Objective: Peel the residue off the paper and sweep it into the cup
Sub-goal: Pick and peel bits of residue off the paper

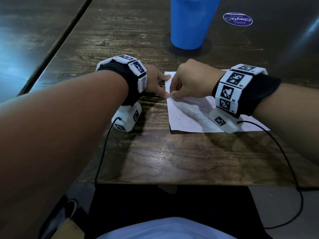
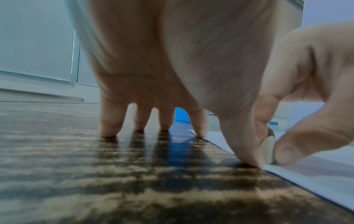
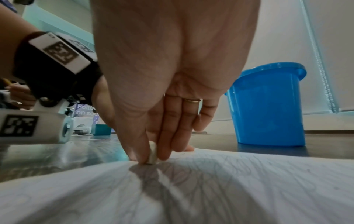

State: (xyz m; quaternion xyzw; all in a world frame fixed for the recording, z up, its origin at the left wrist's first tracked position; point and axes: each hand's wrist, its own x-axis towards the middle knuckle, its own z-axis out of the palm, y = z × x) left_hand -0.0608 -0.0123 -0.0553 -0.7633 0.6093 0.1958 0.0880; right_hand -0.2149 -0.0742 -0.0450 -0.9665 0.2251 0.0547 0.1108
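Paper point(image 1: 189, 114) lies scribbled on the worktop point(image 1: 155, 156), my left hand point(image 1: 158, 83) flat-fingered pinning its edge. My right hand point(image 1: 188, 81) pinches a small white lump point(image 3: 153, 153) against the sheet. I judge peeling barely begun, with nothing yet swept to the cup point(image 1: 191, 23), well apart.

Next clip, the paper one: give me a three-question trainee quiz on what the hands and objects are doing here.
1. True or false: the tall blue plastic cup stands on the white scribbled paper sheet.
2. What does the right hand pinch? A) a pencil B) a small white eraser-like lump C) a coin
3. Fill in: the left hand presses its fingertips on the dark wooden table and the paper's ____ edge.

Key: 1 false, it stands on the table beyond the sheet; 2 B; 3 left.
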